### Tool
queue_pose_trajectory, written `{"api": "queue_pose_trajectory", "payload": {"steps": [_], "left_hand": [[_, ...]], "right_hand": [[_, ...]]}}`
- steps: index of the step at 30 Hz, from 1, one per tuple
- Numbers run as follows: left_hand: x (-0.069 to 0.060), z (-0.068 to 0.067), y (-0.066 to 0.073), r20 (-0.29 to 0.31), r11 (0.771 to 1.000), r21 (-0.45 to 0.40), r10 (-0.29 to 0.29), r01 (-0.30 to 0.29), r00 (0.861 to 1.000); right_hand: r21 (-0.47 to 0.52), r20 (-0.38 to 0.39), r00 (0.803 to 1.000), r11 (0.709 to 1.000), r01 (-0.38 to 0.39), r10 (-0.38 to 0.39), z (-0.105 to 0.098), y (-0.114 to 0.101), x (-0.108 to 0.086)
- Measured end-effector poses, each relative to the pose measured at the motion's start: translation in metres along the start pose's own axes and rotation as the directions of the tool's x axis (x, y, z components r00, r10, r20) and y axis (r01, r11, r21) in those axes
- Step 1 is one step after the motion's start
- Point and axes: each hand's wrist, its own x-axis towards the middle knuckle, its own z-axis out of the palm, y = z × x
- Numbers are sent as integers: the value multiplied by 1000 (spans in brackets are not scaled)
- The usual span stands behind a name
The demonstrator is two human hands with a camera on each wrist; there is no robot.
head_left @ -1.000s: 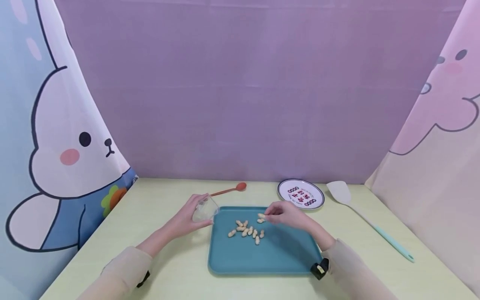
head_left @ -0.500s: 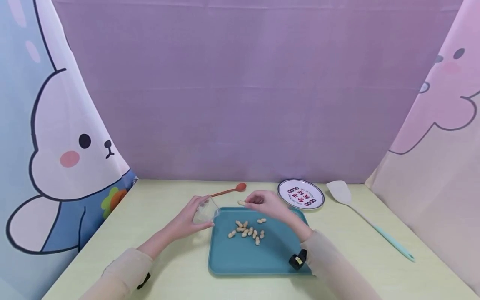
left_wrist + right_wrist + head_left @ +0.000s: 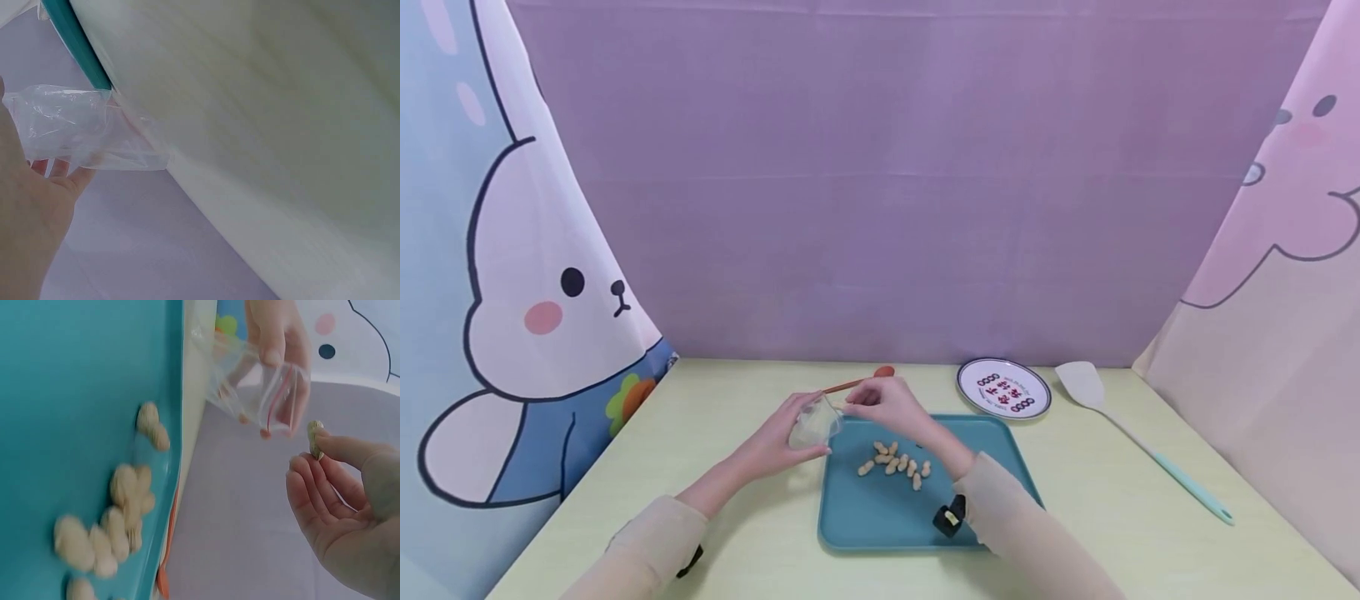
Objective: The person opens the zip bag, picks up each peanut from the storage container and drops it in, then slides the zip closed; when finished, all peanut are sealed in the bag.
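My left hand (image 3: 769, 440) holds a clear zip bag (image 3: 814, 425) beside the tray's left edge. In the right wrist view, the bag (image 3: 253, 381) has a red line along its mouth, which is spread apart. Between the thumb and fingers of my right hand (image 3: 891, 407) is a peanut in its shell (image 3: 315, 440), pinched just short of the bag's mouth. Several more unshelled peanuts (image 3: 892, 465) lie in a loose group on the teal tray (image 3: 880, 525). The left wrist view shows the bag (image 3: 75, 125) but no peanut inside it.
An orange-red spoon (image 3: 844, 386) lies behind the bag, partly covered by my right hand. Farther right are a white plate (image 3: 981, 392) with red print and a long white spatula (image 3: 1082, 385) with a mint handle (image 3: 1195, 490). A purple curtain (image 3: 887, 208) closes off the back.
My right hand has lifted a peanut from the tray and carried it left to the bag's mouth. A peanut left behind near the tray's back is now covered by my right arm. My left hand stays nearly still.
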Motion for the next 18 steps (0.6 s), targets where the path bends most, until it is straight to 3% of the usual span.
{"api": "queue_pose_trajectory", "payload": {"steps": [6, 18], "left_hand": [[0, -1, 2, 4, 1000, -7, 1, -1, 1000], [0, 0, -3, 3, 999, -19, 28, -28, 1000]], "right_hand": [[-5, 9, 999, 999, -35, 35, 15, -7, 7], [-26, -2, 1000, 1000, -14, 14, 30, -9, 12]]}}
